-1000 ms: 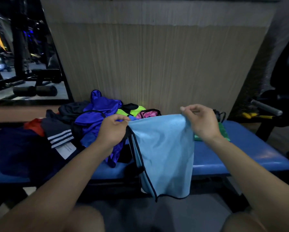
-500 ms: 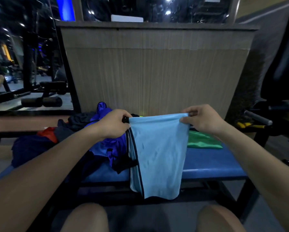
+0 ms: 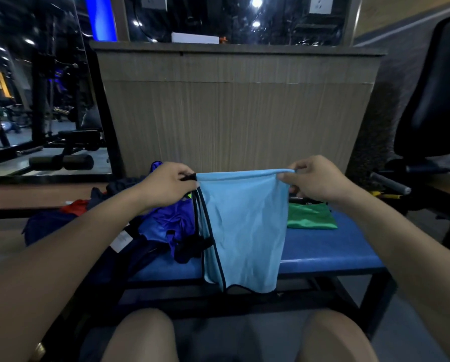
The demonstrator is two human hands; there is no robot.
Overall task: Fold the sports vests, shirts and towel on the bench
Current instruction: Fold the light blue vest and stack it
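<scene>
Wood-grain panel [image 3: 234, 121] fills centre of frame, ledge along its top edge. White flat box [image 3: 194, 37] on ledge, upper centre, small orange item [image 3: 223, 39] just beside it on right. Mirror [image 3: 231, 17] above ledge, ceiling lights reflected in it. Blue lit strip [image 3: 100, 18] at upper left. Dark gym machine frame [image 3: 41, 100] at left, black roller pad [image 3: 62, 162] below it at mid left. Black padded seat back [image 3: 432, 95] at right edge. Grey handle bar [image 3: 389, 182] at mid right, yellow part [image 3: 387, 196] just under it.
</scene>
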